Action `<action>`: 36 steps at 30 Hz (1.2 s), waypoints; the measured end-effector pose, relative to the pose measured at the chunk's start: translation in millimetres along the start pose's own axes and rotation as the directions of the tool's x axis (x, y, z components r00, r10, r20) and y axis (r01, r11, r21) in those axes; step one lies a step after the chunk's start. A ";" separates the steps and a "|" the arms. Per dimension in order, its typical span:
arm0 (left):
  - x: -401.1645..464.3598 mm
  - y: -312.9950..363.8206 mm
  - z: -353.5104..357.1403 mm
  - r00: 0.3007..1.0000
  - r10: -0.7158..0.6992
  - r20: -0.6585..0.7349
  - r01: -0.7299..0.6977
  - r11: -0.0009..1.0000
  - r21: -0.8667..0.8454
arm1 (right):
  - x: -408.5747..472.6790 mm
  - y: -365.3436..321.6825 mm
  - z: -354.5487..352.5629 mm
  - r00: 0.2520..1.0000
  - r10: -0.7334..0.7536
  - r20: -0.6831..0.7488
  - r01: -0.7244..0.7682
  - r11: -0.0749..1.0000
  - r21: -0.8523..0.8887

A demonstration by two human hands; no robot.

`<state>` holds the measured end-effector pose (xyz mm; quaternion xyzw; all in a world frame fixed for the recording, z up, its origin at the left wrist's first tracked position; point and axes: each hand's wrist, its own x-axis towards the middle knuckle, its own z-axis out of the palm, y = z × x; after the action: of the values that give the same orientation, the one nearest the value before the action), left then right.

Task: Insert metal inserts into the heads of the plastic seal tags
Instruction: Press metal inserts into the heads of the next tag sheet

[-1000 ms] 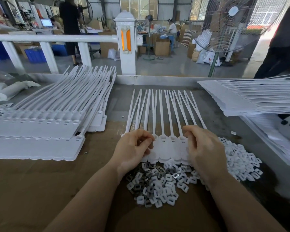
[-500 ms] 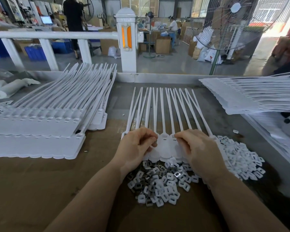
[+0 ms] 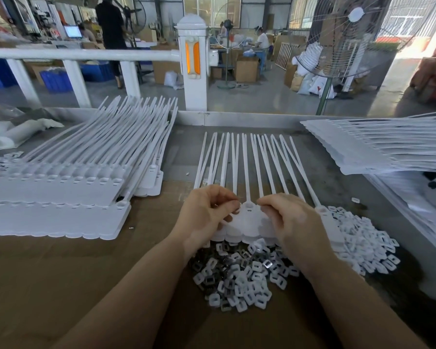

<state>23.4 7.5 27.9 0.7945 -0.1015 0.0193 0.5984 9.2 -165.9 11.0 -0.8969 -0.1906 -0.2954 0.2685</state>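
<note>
A row of white plastic seal tags (image 3: 247, 217) lies in front of me, heads toward me, long tails fanning away. My left hand (image 3: 207, 215) rests on the left heads, its curled fingertips pinching at one head. My right hand (image 3: 295, 222) covers the right heads, fingers curled down onto them near the middle tag. Whether either hand holds an insert is hidden. A heap of small metal and white plastic inserts (image 3: 239, 278) lies just below the tag heads, spreading right (image 3: 368, 243).
Stacked sheets of joined seal tags (image 3: 61, 197) lie at the left, more stacks (image 3: 378, 147) at the right. A white railing and post (image 3: 191, 66) border the table's far edge. A standing fan (image 3: 350, 34) and people are in the workshop beyond.
My right hand has slid left along the tag heads toward the middle, closing the gap to my left hand. The left hand has stayed at the left heads.
</note>
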 end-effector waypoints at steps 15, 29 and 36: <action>8.0 4.8 3.4 0.988 0.028 0.149 -0.033 0.999 0.028 | 7.0 -8.0 1.9 0.987 0.123 0.102 -0.151 0.926 0.345; 11.9 1.4 1.1 0.998 0.001 0.068 -0.005 0.998 0.055 | 5.2 -7.2 4.0 0.979 0.190 0.076 -0.202 0.957 0.210; 29.2 0.1 -7.3 0.998 -0.054 -0.029 0.059 0.976 0.212 | 4.9 4.8 3.7 0.957 0.285 -0.048 -0.285 0.959 0.011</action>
<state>52.6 10.4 34.4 0.8562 -0.0692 0.0220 0.5115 16.8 -166.7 9.8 -0.9068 -0.0535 -0.2753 0.3146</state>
